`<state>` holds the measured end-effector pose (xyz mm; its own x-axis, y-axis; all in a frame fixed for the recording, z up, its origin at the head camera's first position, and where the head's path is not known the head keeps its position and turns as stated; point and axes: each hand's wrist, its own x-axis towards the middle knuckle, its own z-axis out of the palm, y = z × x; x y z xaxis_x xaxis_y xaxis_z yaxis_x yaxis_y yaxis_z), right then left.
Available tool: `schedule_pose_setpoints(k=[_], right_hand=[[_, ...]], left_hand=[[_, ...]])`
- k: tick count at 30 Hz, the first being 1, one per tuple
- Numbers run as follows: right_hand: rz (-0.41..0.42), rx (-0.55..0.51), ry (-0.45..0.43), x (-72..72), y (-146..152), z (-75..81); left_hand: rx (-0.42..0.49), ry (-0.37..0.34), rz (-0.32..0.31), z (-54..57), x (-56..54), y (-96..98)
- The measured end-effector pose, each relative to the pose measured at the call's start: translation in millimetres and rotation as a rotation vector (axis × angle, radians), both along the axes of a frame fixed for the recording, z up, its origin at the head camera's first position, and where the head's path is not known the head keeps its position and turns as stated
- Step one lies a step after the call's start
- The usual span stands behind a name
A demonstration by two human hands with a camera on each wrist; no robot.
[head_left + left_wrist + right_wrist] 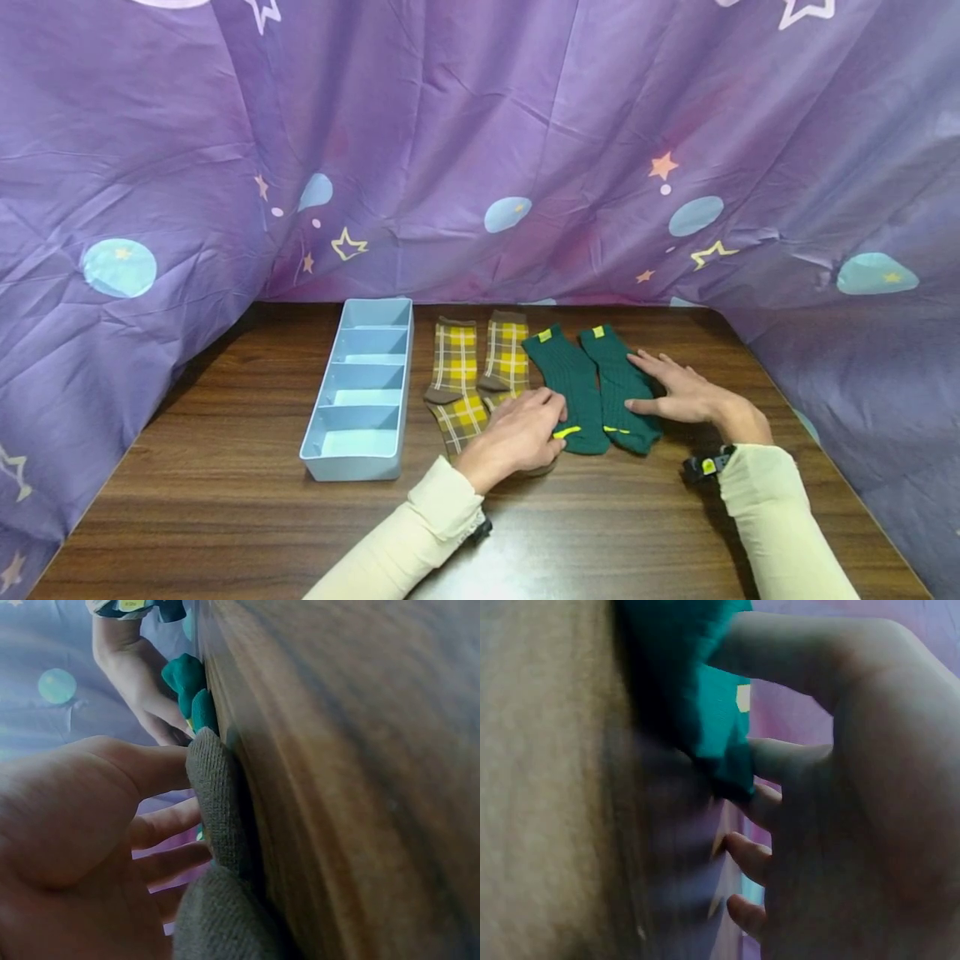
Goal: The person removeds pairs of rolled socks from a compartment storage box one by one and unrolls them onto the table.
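Note:
Two dark green socks (pixel 572 387) with yellow marks lie side by side on the table. To their left lie two yellow-and-brown plaid socks (pixel 455 362). My left hand (pixel 521 429) rests over the foot of the right plaid sock, its fingertips by the left green sock's edge. In the left wrist view its thumb touches a grey-brown sock toe (pixel 217 795), with the fingers extended. My right hand (pixel 686 393) is spread, thumb and fingertips touching the right green sock (pixel 720 712). Part of the right plaid sock is hidden under my left hand.
A light blue tray (pixel 311 433) with several compartments in a row stands left of the socks. The brown wooden table (pixel 225 517) meets a purple patterned curtain (pixel 480 150) at the back and sides.

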<state>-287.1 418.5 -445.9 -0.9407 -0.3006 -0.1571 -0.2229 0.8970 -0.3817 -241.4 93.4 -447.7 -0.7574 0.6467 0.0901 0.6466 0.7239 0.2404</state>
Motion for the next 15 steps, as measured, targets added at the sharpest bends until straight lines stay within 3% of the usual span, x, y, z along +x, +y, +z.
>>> schedule_pose_setpoints(k=[8,15], right_hand=[[-0.053,0.013,-0.006,-3.0,-0.4,-4.5],[-0.053,0.053,0.116,-3.2,-11.3,-1.9]], left_hand=[[-0.002,-0.019,-0.012,1.5,1.3,0.3],[-0.028,-0.049,-0.062,5.6,-3.5,-4.0]])
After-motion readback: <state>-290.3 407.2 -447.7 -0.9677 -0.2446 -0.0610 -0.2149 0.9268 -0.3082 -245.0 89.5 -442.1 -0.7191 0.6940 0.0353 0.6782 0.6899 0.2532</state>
